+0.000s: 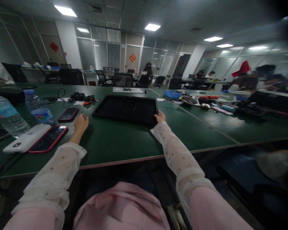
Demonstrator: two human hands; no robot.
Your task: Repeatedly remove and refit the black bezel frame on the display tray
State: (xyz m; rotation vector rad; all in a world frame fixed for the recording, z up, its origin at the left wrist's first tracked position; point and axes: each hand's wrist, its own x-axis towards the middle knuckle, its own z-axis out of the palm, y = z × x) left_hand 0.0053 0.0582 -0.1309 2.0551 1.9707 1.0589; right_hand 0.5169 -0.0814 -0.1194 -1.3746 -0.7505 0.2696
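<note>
A shallow black rectangular tray [124, 110] with a raised rim lies tilted a little on the green table. My right hand [160, 117] grips its near right corner, the thumb over the rim and the other fingers partly hidden behind it. Left of the tray and apart from it, my left hand [81, 123] is held over the table with its fingers curled in. Nothing shows in that hand. Close by it lie a dark phone with a red edge [68, 114] and a larger phone in a red case [48, 138].
Two water bottles [39, 108] stand at the left, near a white power bank [27, 139]. Behind the tray lie a white sheet [127, 90] and small black parts [82, 96]. A blue basket [172, 94] and a metal bowl [190, 100] stand right. Other people sit farther off.
</note>
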